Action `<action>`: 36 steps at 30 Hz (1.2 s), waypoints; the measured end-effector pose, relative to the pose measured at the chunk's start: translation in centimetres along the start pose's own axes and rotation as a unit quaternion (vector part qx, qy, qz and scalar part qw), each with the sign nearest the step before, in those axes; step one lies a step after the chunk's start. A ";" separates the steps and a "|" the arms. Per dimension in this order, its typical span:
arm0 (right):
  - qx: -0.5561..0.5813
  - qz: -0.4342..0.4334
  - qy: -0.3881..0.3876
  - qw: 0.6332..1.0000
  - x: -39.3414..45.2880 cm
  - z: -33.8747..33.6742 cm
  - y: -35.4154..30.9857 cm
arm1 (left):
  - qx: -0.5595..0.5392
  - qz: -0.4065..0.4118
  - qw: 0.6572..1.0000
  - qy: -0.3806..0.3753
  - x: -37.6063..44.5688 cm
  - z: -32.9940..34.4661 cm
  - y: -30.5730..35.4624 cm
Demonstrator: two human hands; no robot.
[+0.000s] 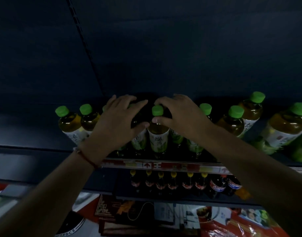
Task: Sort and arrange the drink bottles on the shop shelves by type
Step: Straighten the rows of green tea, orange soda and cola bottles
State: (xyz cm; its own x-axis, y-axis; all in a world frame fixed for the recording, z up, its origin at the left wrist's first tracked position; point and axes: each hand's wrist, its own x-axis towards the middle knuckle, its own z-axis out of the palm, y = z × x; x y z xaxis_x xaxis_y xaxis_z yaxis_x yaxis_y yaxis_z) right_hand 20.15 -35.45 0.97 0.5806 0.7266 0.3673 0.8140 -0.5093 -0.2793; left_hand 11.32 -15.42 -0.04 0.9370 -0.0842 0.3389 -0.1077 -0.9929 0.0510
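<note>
- The upper shelf [163,165] carries green-capped tea bottles in a row near its front edge; dark free space lies behind them.
- Right hand [177,115] grips the middle bottle [158,132] at its neck.
- Left hand [119,120] curls around the neighbour bottle [138,141].

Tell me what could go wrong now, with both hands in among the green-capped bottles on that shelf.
The right hand pinches one green tea bottle at its neck; packed neighbours could tip if it is shifted. The left hand covers another bottle, so a knock there would be hard to see. The bottles at far right already look tilted near the shelf edge and might fall.
</note>
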 end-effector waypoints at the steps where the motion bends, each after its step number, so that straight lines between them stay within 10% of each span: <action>1: 0.011 0.006 -0.007 1.000 -0.3 -0.6 -0.2 | 0.004 0.016 1.000 0.017 0.0 0.3 0.5; 16: -0.211 0.229 -0.069 0.948 -5.4 -4.3 0.8 | 0.011 0.082 0.997 -0.009 2.0 1.9 2.9; 36: -0.037 0.087 -0.172 0.981 -2.0 -5.4 1.7 | 0.028 0.067 0.997 -0.011 1.9 1.7 3.2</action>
State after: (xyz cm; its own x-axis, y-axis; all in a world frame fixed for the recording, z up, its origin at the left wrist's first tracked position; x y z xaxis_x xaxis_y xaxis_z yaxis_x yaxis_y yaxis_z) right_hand 20.44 -40.28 4.50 0.6817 0.7316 -0.0048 0.7093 -0.6625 -0.2409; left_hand 13.28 -18.89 -0.85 0.9226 -0.2185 0.3179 -0.2150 -0.9755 -0.0464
